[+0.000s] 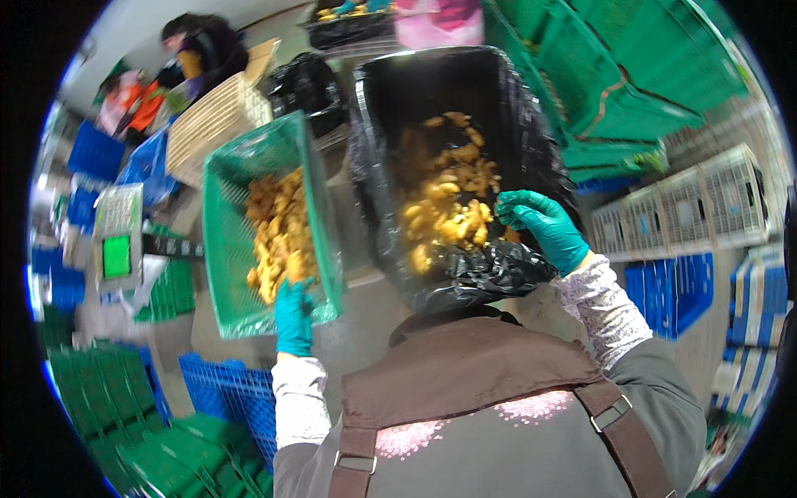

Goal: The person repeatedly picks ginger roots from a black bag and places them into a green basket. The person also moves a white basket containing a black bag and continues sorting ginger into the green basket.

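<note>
Two containers with pieces of what looks like ginger root stand before me. The green plastic crate, lined with clear film, holds a heap of ginger. My left hand, in a teal glove, is at its near end, touching or just above the nearest pieces; whether it grips one cannot be told. Right of the crate is a container lined with black plastic, with wet-looking ginger on its floor. Over its right near part is my right hand, also gloved, fingers curled; its fingertips are blurred, and no held piece shows clearly.
A scale with a green display stands left of the crate. Beyond are a cream basket and a black bag. Green crates and a pale slatted crate lie right. Co-workers are at the far side.
</note>
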The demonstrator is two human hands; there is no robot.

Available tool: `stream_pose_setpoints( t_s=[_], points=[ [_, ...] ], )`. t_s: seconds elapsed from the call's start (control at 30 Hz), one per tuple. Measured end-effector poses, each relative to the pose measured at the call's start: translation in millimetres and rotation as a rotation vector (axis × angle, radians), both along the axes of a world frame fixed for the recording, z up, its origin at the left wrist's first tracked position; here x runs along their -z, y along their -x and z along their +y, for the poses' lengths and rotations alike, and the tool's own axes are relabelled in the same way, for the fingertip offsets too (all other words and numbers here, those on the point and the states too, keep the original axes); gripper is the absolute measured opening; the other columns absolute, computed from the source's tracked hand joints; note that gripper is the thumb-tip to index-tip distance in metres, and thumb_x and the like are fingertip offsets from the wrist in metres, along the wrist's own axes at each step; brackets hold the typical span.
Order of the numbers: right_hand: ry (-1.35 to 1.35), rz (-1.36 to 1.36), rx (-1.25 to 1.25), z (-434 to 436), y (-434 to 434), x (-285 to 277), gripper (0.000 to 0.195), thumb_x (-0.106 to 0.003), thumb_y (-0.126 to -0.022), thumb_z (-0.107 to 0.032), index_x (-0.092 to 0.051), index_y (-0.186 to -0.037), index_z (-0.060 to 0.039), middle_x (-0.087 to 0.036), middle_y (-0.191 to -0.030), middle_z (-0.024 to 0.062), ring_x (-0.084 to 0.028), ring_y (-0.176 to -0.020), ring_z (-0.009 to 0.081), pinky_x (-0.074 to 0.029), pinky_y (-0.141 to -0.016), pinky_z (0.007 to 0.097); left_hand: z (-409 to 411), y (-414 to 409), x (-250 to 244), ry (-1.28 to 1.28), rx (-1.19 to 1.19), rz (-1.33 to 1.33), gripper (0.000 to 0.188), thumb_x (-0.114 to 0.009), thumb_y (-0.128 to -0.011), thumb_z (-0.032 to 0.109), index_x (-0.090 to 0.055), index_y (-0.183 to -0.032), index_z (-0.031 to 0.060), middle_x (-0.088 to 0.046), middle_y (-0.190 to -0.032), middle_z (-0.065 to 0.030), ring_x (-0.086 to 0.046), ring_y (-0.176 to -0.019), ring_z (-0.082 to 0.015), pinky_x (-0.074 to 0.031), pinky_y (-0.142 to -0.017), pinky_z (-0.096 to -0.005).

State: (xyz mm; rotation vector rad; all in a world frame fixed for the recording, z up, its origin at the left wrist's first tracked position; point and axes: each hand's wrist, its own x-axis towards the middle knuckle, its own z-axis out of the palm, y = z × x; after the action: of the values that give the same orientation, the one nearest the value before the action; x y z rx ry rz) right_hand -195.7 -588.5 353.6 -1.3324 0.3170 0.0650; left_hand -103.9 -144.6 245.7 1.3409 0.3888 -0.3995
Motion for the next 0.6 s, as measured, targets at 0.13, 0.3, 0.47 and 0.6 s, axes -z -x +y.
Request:
stream_pose_setpoints(
  t_s=[0.13,0.3,0.47,0.6],
  points=[
    [0.197,0.034,0.028,-4.8,29.1,8.2,0.028,-0.056,-0.088,-0.009,-0.055,-0.115,-0.0006,-0.061,-0.105,0.0066,-0.058,-0.096,0.0141,-0.045,-0.085,0.0261,26.9,-37.5,44.9,-0.221,-0.279,0.108,0.055,-0.06,-0.086,0.028,-0.036,-0.134,0.0156,-0.05,-0.121,-0.0039,-0.052,-0.098,-0.0179,-0.042,-0.08,-0.0362],
    [1.248,-0.268,-0.34,-1.0,60.5,8.3,0.038,-0.067,-0.076,-0.019,-0.058,-0.11,-0.005,-0.06,-0.101,0.0112,-0.057,-0.09,0.0284,-0.044,-0.078,0.0361,-37.6,-66.3,10.2,-0.396,0.087,-0.405,0.066,-0.058,-0.087,0.026,-0.025,-0.139,0.0046,-0.024,-0.144,-0.0127,-0.024,-0.132,-0.0258,-0.022,-0.107,-0.0366],
    [1.234,-0.21,-0.238,12.8,92.8,2.3,0.032,-0.066,-0.076,-0.019,-0.062,-0.106,-0.0088,-0.059,-0.107,0.0089,-0.053,-0.102,0.0271,-0.037,-0.09,0.0414,-148.3,-67.1,-76.2,-0.492,0.462,-1.013,0.069,-0.063,-0.078,0.005,-0.028,-0.137,0.0021,-0.029,-0.141,-0.0147,-0.027,-0.131,-0.0274,-0.021,-0.109,-0.0365],
    [1.153,-0.314,-0.127,12.1,104.3,-8.8,0.031,-0.066,-0.076,-0.013,-0.062,-0.106,-0.0071,-0.058,-0.107,0.0106,-0.053,-0.103,0.0275,-0.036,-0.093,0.0395,-218.1,-78.1,-118.4,-0.341,0.839,-0.971,0.075,-0.061,-0.079,0.001,-0.021,-0.142,0.011,-0.038,-0.137,-0.0154,-0.043,-0.12,-0.0266,-0.035,-0.101,-0.0372]
  ],
)
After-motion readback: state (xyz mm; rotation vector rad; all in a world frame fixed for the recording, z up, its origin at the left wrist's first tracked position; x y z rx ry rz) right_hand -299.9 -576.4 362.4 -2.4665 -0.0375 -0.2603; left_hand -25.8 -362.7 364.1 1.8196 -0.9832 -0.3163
